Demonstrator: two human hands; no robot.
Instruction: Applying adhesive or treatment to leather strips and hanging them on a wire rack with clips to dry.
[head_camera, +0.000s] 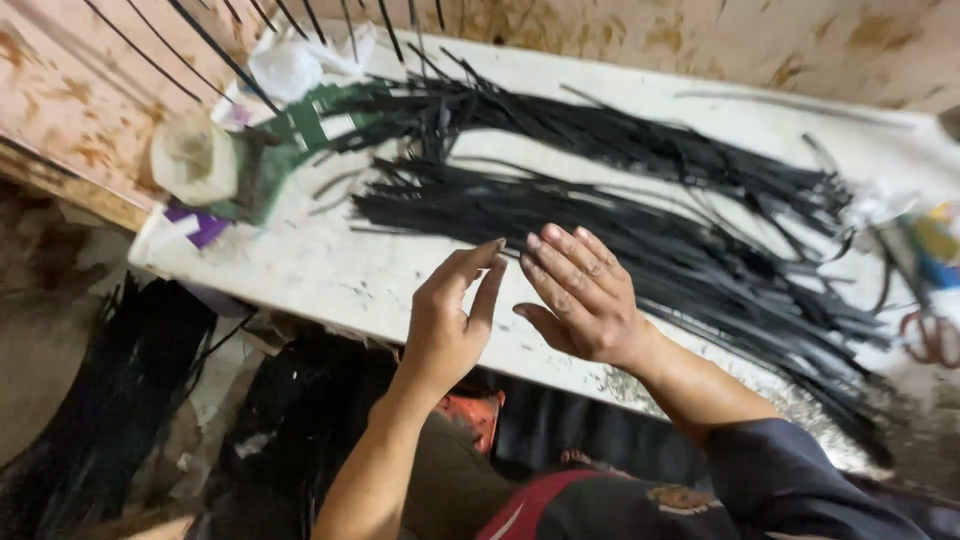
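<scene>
both arms come into view from the bottom edge. the left hand (448, 320) is bare, with no ring, glove or watch, and its forearm is bare too, no sleeve showing along its visible length. the right hand (583, 295) is likewise bare, with short nails and no ring. its wrist and lower forearm are uncovered; above that a dark navy sleeve (790, 480) of soft, slightly creased fabric is pushed up. at the bottom, the chest of the garment shows a red panel (525, 505) with a thin pale stripe, and a small round badge (683, 497), too blurred to make out.
</scene>
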